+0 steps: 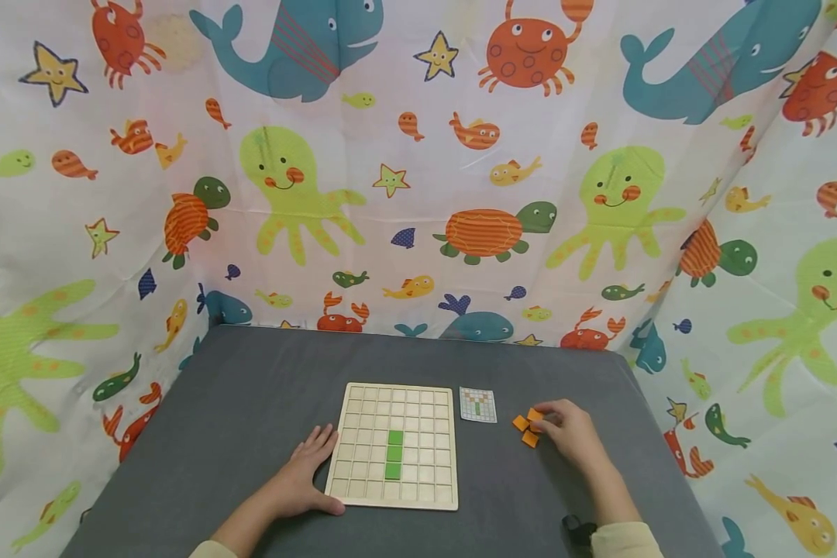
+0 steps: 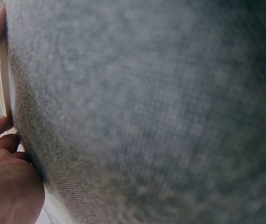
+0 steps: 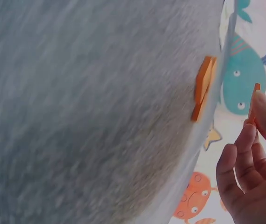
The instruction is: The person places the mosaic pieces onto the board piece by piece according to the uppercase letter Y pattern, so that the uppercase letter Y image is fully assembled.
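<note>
A wooden grid board [image 1: 363, 395] lies on the grey cloth, with three green square tiles [image 1: 394, 470] in a column near its middle. My left hand [image 1: 296, 480] rests at the board's left side, fingers spread along the edge and thumb at the near corner. In the left wrist view, fingers of this hand [image 2: 9, 177] touch the board's side. To the right, my right hand [image 1: 570, 432] is over a small group of orange square tiles [image 1: 530, 439]. The right wrist view shows it pinching one orange tile [image 3: 253, 103] between thumb and finger, lifted off the cloth.
A small printed pattern card [image 1: 477, 405] lies between the board and the orange tiles. The grey table [image 1: 272, 372] is bordered at the back and sides by a curtain [image 1: 418, 256] printed with sea animals. A black object [image 1: 577, 531] is beside my right wrist.
</note>
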Demonstrator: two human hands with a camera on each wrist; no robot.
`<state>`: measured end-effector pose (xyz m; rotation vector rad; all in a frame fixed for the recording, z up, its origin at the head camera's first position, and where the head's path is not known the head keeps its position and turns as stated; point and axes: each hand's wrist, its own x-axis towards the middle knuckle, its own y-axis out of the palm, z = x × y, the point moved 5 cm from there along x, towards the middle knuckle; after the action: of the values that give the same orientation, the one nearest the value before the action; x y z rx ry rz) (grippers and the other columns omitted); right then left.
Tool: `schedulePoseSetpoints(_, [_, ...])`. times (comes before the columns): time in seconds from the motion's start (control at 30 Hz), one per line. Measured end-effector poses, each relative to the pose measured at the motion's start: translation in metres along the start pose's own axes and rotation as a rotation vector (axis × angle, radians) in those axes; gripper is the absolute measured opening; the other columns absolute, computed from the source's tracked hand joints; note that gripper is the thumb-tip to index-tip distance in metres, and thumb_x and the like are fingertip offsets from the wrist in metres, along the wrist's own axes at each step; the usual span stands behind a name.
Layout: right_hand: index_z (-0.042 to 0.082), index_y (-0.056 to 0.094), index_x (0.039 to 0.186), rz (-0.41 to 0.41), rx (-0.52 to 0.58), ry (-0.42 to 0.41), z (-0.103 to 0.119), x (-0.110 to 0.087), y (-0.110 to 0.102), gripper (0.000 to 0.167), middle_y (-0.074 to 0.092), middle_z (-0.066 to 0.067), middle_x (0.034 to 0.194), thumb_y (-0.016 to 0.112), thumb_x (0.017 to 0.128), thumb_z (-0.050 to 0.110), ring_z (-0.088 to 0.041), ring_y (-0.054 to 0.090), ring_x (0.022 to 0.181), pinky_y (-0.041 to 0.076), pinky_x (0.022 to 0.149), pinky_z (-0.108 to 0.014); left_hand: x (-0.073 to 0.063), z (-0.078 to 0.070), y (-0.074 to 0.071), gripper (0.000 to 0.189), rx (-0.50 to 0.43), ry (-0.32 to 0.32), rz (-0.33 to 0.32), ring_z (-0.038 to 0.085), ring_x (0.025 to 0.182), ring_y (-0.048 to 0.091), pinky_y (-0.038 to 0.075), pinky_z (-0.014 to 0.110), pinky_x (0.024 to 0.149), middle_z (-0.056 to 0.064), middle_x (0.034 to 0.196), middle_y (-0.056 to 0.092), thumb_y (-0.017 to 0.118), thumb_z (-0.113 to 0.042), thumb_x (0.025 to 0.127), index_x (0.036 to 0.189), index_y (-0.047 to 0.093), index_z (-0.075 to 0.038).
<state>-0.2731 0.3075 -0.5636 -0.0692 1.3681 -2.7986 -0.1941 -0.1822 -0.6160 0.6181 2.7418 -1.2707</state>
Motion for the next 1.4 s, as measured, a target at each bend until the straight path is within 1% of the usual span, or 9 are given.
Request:
schedulePoseSetpoints(0.17, [0.008,0.076,0.113,-0.004,0.026,-0.008,0.015,0.001,0.004,0.026,0.067,-0.011,0.110,0.079,0.088,0.016,-0.014,0.061,0.078,0.051,0.062,-0.025,0.001,0.001,0.001,0.134,-0.001,-0.012,0.000,0.041,0.156,0.003,0.008,0.066,0.121,0.016,0.169,0.014,0.091,-0.061,0.058,0.160,0.024,-0.006])
schedulePoseSetpoints(0.3, [0.008,0.076,0.112,0.000,0.046,-0.017,0.027,0.001,0.008,0.026,0.066,-0.010,0.109,0.079,0.088,0.016,-0.014,0.057,0.072,0.048,0.055,-0.025,0.001,0.000,0.001,0.134,-0.005,-0.013,-0.003,0.041,0.156,0.003,0.008,0.066,0.121,0.016,0.169,0.014,0.091,-0.061,0.058,0.160,0.024,-0.005])
schedulePoseSetpoints(0.43, [0.009,0.076,0.112,-0.001,0.055,-0.034,0.039,0.002,0.012,0.026,0.066,-0.010,0.108,0.080,0.087,0.015,-0.014,0.054,0.069,0.047,0.052,-0.025,0.001,-0.001,0.001,0.134,-0.008,-0.013,-0.005,0.041,0.156,0.003,0.008,0.067,0.121,0.016,0.169,0.014,0.091,-0.060,0.058,0.160,0.024,-0.006])
schedulePoseSetpoints(0.6, [0.010,0.076,0.111,0.002,0.066,-0.048,0.050,0.004,0.020,0.027,0.066,-0.009,0.108,0.082,0.085,0.016,-0.014,0.055,0.069,0.048,0.052,-0.025,0.001,0.000,0.000,0.133,-0.013,-0.010,-0.005,0.042,0.156,0.003,0.008,0.067,0.120,0.016,0.169,0.014,0.091,-0.060,0.059,0.161,0.023,-0.006])
schedulePoseSetpoints(0.77, [0.011,0.077,0.109,-0.006,0.050,-0.075,0.061,0.009,0.030,0.026,0.067,-0.007,0.106,0.083,0.084,0.015,-0.013,0.055,0.073,0.047,0.057,-0.025,0.002,0.000,0.000,0.133,-0.014,-0.009,-0.005,0.041,0.156,0.003,0.008,0.067,0.121,0.016,0.169,0.014,0.091,-0.059,0.059,0.161,0.023,-0.007])
schedulePoseSetpoints(0.83, [0.011,0.078,0.108,-0.009,0.028,-0.086,0.066,0.011,0.035,0.025,0.068,-0.006,0.105,0.083,0.083,0.015,-0.013,0.054,0.077,0.045,0.061,-0.026,0.001,0.000,0.000,0.133,-0.014,-0.010,-0.004,0.041,0.156,0.003,0.008,0.067,0.121,0.015,0.169,0.014,0.091,-0.060,0.059,0.161,0.024,-0.007])
schedulePoseSetpoints(0.93, [0.012,0.078,0.108,-0.004,0.021,-0.101,0.075,0.012,0.041,0.026,0.069,-0.006,0.104,0.084,0.083,0.015,-0.014,0.054,0.078,0.045,0.063,-0.026,0.001,0.000,0.000,0.133,-0.011,-0.015,-0.004,0.041,0.156,0.003,0.008,0.066,0.121,0.015,0.169,0.014,0.091,-0.060,0.059,0.161,0.024,-0.006])
schedulePoseSetpoints(1.13, [0.012,0.078,0.107,0.017,0.038,-0.153,0.097,0.013,0.054,0.025,0.068,-0.004,0.103,0.083,0.083,0.015,-0.013,0.054,0.078,0.045,0.062,-0.025,0.000,-0.001,-0.001,0.133,-0.014,-0.011,-0.010,0.041,0.156,0.004,0.008,0.066,0.121,0.016,0.169,0.015,0.092,-0.059,0.058,0.160,0.025,-0.005])
schedulePoseSetpoints(1.4, [0.015,0.077,0.109,0.076,0.080,-0.208,0.123,0.017,0.075,0.023,0.069,-0.004,0.110,0.081,0.086,0.017,-0.012,0.056,0.078,0.047,0.058,-0.025,0.000,-0.001,0.000,0.133,-0.008,-0.013,-0.007,0.040,0.156,0.003,0.008,0.065,0.122,0.014,0.169,0.014,0.091,-0.060,0.058,0.161,0.024,-0.007])
